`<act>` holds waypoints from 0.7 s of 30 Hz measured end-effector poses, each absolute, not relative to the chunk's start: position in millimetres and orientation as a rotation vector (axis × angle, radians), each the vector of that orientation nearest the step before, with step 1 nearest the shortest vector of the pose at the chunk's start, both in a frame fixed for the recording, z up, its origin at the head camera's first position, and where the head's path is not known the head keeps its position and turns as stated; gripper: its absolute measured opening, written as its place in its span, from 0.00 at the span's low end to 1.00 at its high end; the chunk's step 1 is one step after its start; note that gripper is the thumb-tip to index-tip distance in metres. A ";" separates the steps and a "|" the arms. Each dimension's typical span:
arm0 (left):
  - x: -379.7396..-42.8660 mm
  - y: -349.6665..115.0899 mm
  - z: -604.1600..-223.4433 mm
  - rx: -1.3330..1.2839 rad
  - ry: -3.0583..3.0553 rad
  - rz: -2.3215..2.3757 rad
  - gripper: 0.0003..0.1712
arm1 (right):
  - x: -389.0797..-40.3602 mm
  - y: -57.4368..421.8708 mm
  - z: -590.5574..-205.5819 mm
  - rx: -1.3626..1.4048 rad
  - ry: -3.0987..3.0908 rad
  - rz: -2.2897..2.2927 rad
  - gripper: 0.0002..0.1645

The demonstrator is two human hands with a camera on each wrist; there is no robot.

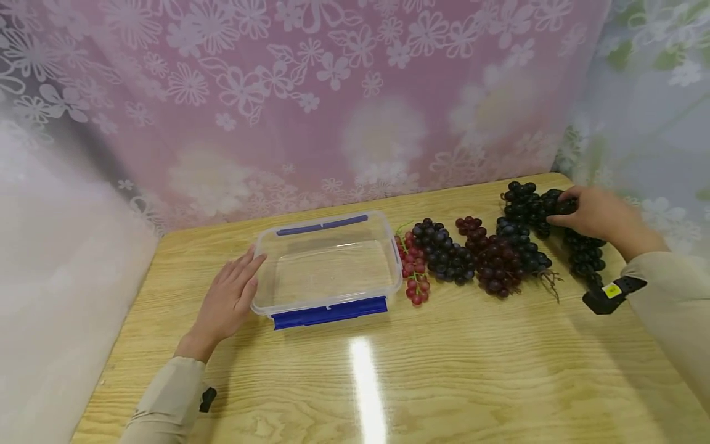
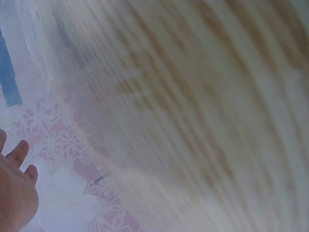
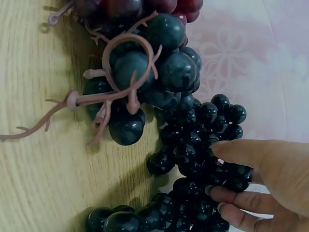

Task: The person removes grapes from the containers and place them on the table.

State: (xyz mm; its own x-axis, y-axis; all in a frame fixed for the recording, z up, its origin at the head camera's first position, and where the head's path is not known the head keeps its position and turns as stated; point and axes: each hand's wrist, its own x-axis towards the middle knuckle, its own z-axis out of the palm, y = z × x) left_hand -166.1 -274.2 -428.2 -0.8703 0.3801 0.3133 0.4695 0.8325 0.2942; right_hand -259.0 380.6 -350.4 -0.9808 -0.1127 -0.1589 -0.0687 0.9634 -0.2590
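Observation:
My left hand rests its straight fingers against the left side of a clear plastic food container. The container is lidless, with blue latches along its front and back. At the back right corner, my right hand pinches a bunch of black grapes between thumb and fingers; the right wrist view shows the thumb on the berries. More black grapes lie below that hand, and I cannot tell whether they belong to the same bunch.
Between container and right hand lie red grapes, dark blue grapes, dark red grapes and another dark bluish bunch with a bare brown stem. A pink flowered curtain hangs behind the wooden table.

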 end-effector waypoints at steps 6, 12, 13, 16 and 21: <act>-168.7 -274.5 -429.2 -0.654 -2.766 -0.507 0.29 | -255.9 380.5 -355.3 -0.164 2.945 -0.348 0.49; -168.4 -274.8 -426.1 -0.657 -2.792 -0.472 0.28 | -251.1 377.8 -354.3 -0.175 2.955 -0.380 0.48; -168.0 -275.1 -425.3 -0.653 -2.803 -0.463 0.28 | -250.8 377.1 -353.9 -0.183 2.959 -0.383 0.48; -167.3 -275.9 -423.1 -0.637 -2.832 -0.445 0.29 | -250.1 375.0 -352.4 -0.196 2.978 -0.386 0.47; -165.6 -278.2 -418.4 -0.602 -2.854 -0.423 0.30 | -247.2 370.3 -351.3 -0.207 3.049 -0.349 0.44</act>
